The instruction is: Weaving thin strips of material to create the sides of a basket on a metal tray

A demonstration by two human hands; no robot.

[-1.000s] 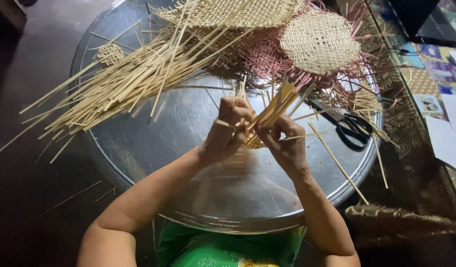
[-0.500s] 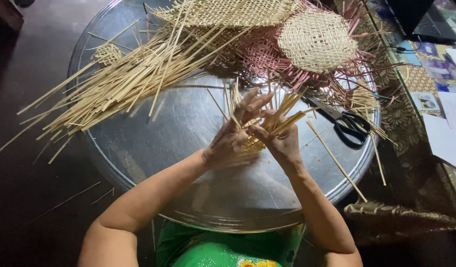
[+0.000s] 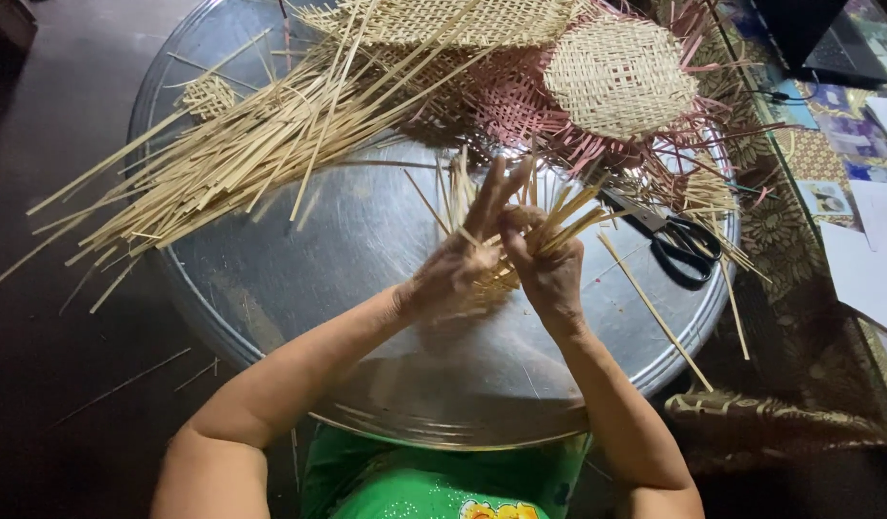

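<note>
Small woven piece [image 3: 496, 274] sits between my two hands, just above the middle of the round metal tray [image 3: 367, 375], loose strip ends fanning up and right. My left hand [image 3: 458, 259] cups it from the left with fingers stretched out and pressed against the strips; my right hand [image 3: 549, 269] is curled shut around the bundle of ends.

To do this well, I'd say: keep the right-hand grip firm so the ends don't splay, use the left fingers to hold the crossings flat, work one strip at a time, keep tension even.

Loose strips [image 3: 222, 159] lie in a heap on the tray's upper left, well apart. Finished round mats [image 3: 616, 72] sit top right, scissors [image 3: 679, 240] just right of my right hand.

Hard to make out: the weave itself is mostly covered by my hands, so I can't tell its shape or how far it's built. Left palm slightly blurred. Far mats are cut off at the top edge.
</note>
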